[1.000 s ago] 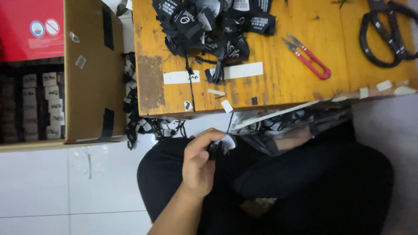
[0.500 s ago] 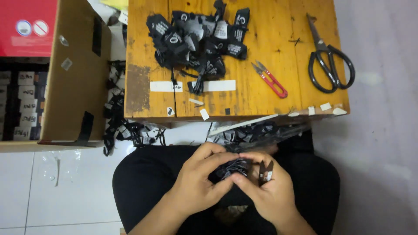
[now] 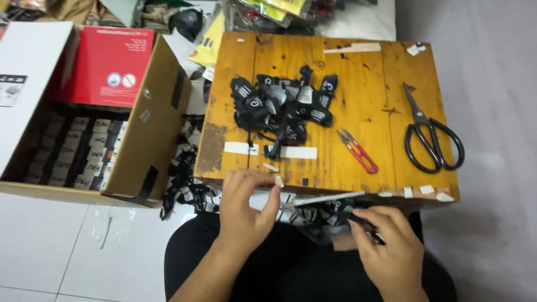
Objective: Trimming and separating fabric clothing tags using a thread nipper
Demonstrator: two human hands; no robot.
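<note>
From my feed the scene is evenly and brightly lit, with soft light that seems to come from overhead. The yellow wooden table (image 3: 358, 84) shows strong colour and no hard glare. The black scissors (image 3: 430, 137) and red snips (image 3: 358, 151) cast only faint, short shadows. The white floor tiles (image 3: 84, 251) look slightly washed out. Under the table's near edge it turns dark, and the black items there lose detail. My left hand (image 3: 246, 210) is a little soft; my right hand (image 3: 389, 251) too. Straight edges bow slightly toward the frame borders.
</note>
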